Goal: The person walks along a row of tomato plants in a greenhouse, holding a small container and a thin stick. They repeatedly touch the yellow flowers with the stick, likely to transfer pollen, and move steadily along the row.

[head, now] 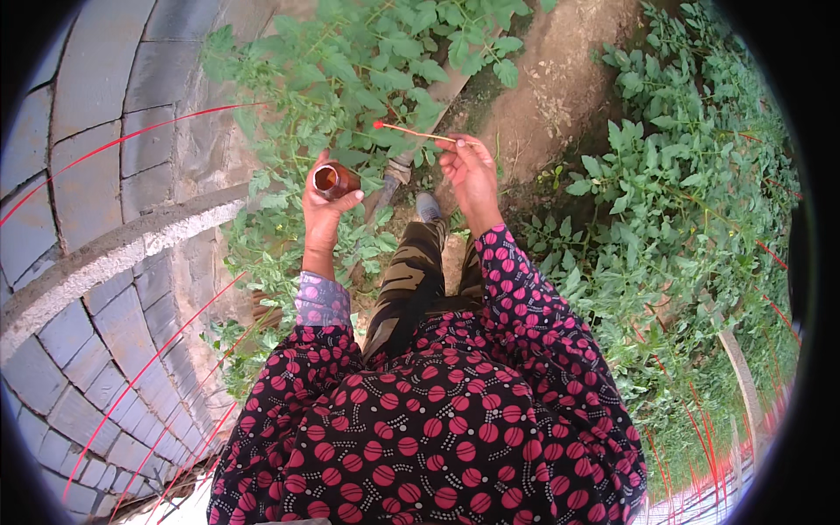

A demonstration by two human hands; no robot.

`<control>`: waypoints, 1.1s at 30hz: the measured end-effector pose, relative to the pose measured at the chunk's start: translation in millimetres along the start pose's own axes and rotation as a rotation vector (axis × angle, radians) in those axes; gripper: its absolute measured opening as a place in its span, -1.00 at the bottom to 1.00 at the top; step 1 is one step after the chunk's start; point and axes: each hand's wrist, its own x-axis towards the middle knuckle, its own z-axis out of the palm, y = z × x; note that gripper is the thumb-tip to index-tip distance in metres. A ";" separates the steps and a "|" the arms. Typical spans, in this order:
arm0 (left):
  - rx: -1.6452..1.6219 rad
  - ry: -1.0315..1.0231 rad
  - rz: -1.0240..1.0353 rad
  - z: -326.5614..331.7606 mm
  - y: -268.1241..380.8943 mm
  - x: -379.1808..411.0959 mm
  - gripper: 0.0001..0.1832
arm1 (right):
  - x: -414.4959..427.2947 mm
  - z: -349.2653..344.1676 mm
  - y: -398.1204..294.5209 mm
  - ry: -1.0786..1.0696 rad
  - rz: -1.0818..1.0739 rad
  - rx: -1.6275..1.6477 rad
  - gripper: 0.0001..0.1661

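Observation:
My left hand is wrapped around a small brown glass bottle, its uncapped mouth tipped up towards me. Some reddish-orange shows inside the neck; how full it is I cannot tell. Between the thumb and fingers of my right hand is a thin pale stick with a red tip. The stick points left, over the leaves and apart from the bottle. Green tomato-like plants grow just beyond both hands, with leaves behind and around the bottle.
A block wall with a curved concrete beam stands at the left. Red strings run across it. More leafy plants fill the right side, with strings and a concrete post. A dirt path lies between the rows.

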 end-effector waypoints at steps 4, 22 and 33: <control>-0.020 -0.096 0.090 -16.4 7.0 -3.7 -0.20 | -11.9 8.3 -3.5 0.006 -0.089 0.069 -0.81; 0.020 -0.372 0.312 -16.5 66.9 -35.7 -0.26 | -57.3 66.8 -93.1 -0.007 -0.352 0.046 -0.77; 0.033 -0.617 0.439 89.8 163.6 -4.3 -0.24 | -29.9 94.8 -174.7 -0.376 -0.348 0.084 -0.71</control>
